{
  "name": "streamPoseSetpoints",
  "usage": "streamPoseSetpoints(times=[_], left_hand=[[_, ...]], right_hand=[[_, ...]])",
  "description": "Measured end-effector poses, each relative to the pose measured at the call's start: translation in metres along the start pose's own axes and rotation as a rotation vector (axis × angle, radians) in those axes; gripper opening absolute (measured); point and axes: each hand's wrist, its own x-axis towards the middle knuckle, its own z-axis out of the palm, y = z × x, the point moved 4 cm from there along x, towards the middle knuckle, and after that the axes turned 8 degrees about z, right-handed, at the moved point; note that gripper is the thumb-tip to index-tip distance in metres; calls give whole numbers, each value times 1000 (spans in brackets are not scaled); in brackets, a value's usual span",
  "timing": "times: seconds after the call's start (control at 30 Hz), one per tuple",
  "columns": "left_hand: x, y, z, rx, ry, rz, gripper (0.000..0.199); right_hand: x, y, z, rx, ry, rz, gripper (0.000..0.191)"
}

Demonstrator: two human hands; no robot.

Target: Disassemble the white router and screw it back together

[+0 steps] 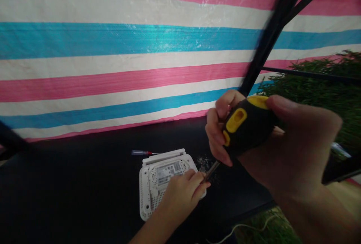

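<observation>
My right hand (293, 134) is wrapped round the black and yellow handle of a large screwdriver (251, 123), close to the camera. Its metal shaft slants down to the left, toward the right side of a white router (145, 189). Over that side lies my left hand (183, 189), its fingers closed round the lower end of the shaft; the tip is hidden. The router rests label side up on the black table, with its white antennas folded along the back edge.
A small screwdriver with a clear bluish handle (140, 153) lies behind the router on the black table (70, 183). Pale crumbs are scattered right of the router. Striped sheeting (126, 82), a black metal frame (265, 44) and green plants (316, 86) stand beyond.
</observation>
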Motion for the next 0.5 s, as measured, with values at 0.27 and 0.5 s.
streamPoseSetpoints(times=[0.27, 0.5], left_hand=[[2, -2, -1, -30, 6, -21, 13], [-5, -18, 8, 21, -114, 88, 71]], right_hand=[[22, 5, -16, 98, -138, 39, 43], [7, 2, -7, 89, -142, -13, 46]])
